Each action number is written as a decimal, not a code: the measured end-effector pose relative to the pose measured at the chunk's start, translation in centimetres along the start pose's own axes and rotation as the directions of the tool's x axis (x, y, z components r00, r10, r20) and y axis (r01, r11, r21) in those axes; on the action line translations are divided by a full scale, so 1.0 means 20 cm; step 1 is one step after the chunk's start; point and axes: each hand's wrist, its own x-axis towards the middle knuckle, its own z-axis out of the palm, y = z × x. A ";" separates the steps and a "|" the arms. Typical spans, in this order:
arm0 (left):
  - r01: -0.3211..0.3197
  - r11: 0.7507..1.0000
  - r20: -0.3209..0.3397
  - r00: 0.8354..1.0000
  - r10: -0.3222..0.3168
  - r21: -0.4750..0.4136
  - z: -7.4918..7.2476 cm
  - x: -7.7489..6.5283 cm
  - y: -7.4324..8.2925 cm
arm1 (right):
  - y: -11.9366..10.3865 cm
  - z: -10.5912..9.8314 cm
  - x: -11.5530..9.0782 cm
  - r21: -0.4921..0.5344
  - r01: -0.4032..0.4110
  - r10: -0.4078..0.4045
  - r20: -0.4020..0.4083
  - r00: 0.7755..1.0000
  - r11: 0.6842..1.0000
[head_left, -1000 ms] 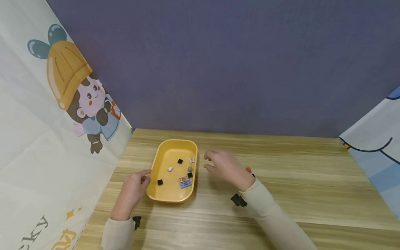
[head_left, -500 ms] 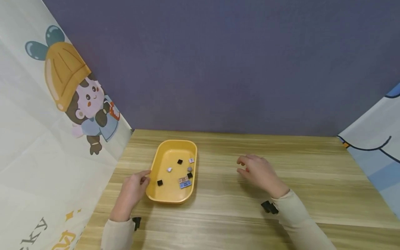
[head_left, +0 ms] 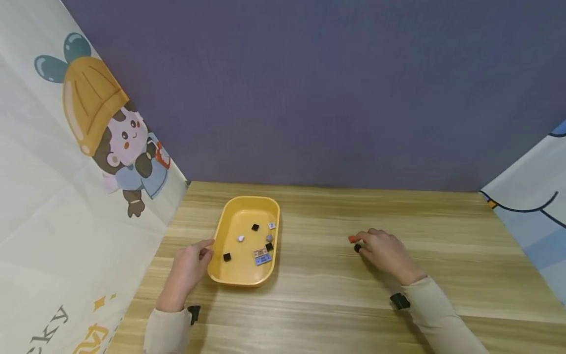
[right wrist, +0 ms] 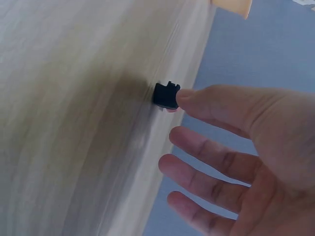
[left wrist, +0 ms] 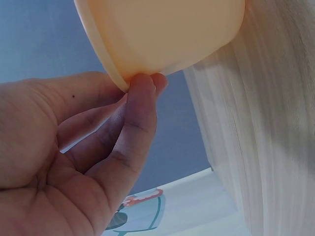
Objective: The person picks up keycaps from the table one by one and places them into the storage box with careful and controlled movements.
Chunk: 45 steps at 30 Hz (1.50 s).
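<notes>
My left hand pinches the left rim of a yellow tray; in the left wrist view my thumb and fingers meet at the tray's edge. On the table to the right, my right hand reaches beside a small red block and a small black block. Its fingers are spread, the index finger by the red block and the thumb by the black one. From the right wrist, the thumb tip appears against or just in front of the black block.
Inside the tray lie several small pieces: black blocks, a white piece, a grey piece, a white tile, an orange printed strip and a blue printed strip. A dark wall stands behind the wooden table.
My right hand has moved right, away from beside the tray, and come down at the red and black blocks, which lie where they were. The left hand stays at the tray's rim.
</notes>
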 end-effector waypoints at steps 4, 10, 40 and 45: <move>-0.010 1.000 -0.006 1.000 0.010 0.002 0.00 0.01 0.00 | 0.01 0.00 0.00 -0.002 0.005 -0.005 -0.003 1.000 1.000; -0.026 1.000 -0.018 0.999 0.026 0.001 0.00 0.01 -0.01 | 0.00 0.00 0.01 -0.001 0.013 -0.013 0.004 1.000 1.000; 0.020 1.000 0.005 1.000 -0.021 0.006 0.00 0.01 0.01 | 0.01 0.02 0.01 0.022 -0.054 0.053 0.045 0.998 0.998; 0.026 1.000 0.006 1.000 -0.026 0.011 0.00 0.01 0.01 | 0.01 0.03 0.02 0.035 -0.058 0.057 0.030 0.998 0.998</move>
